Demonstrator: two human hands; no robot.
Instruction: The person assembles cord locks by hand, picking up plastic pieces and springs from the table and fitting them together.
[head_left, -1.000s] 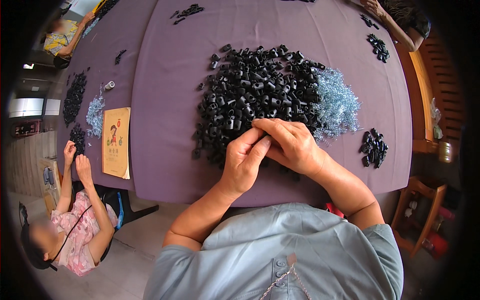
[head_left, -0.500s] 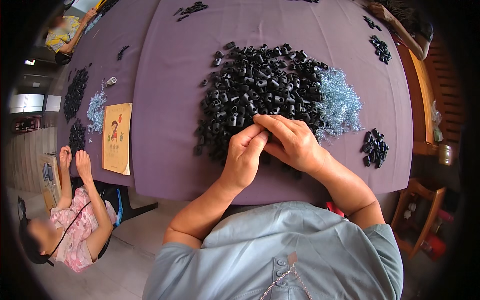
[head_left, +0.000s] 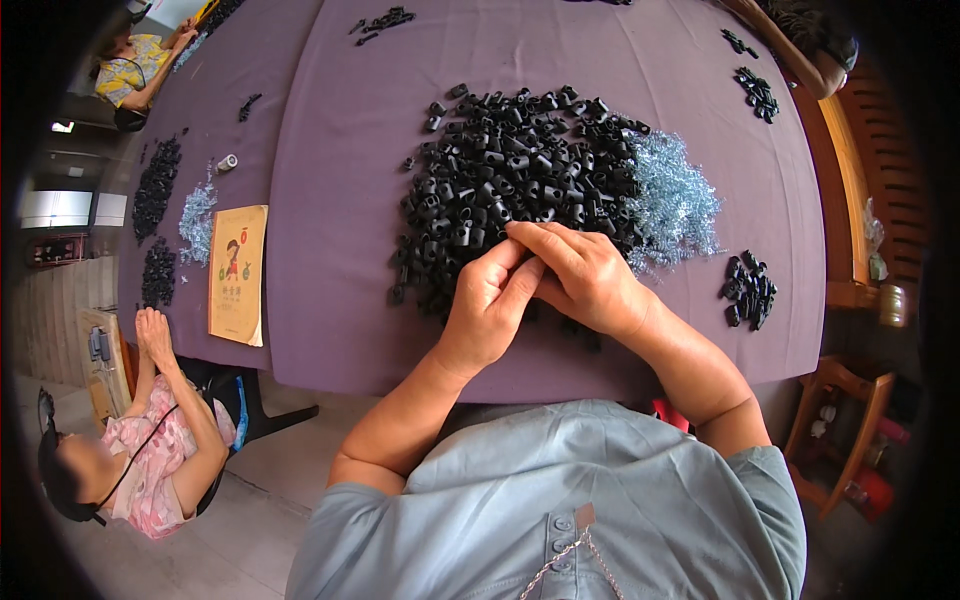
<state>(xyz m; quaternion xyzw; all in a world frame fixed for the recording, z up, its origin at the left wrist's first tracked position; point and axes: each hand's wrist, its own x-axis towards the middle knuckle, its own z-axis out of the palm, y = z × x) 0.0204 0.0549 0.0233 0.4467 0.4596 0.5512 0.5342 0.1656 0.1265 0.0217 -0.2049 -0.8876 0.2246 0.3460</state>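
Note:
My left hand (head_left: pixel 490 305) and my right hand (head_left: pixel 597 280) meet over the near edge of a big heap of small black hollow plastic pieces (head_left: pixel 500 170), which look like cord-lock barrels. Fingertips of both hands are pinched together, thumb against fingers. Whatever sits between them is hidden by the fingers. Touching the heap's right side is a tangled pile of small pale-blue springs (head_left: pixel 675 200). Farther right, near the table edge, lies a small group of black pieces (head_left: pixel 748 290), apart from the heap.
A purple cloth (head_left: pixel 340 200) covers the table. To the left lie a yellowish booklet (head_left: pixel 238 275), more springs (head_left: pixel 197 225) and black pieces (head_left: pixel 157 190). A co-worker (head_left: pixel 160 450) sits at the left; others work at the far corners. A wooden rack (head_left: pixel 840 430) stands right.
My hands stay pinched together in almost the same place, with only a slight shift of the fingers. The left co-worker's two hands have come together.

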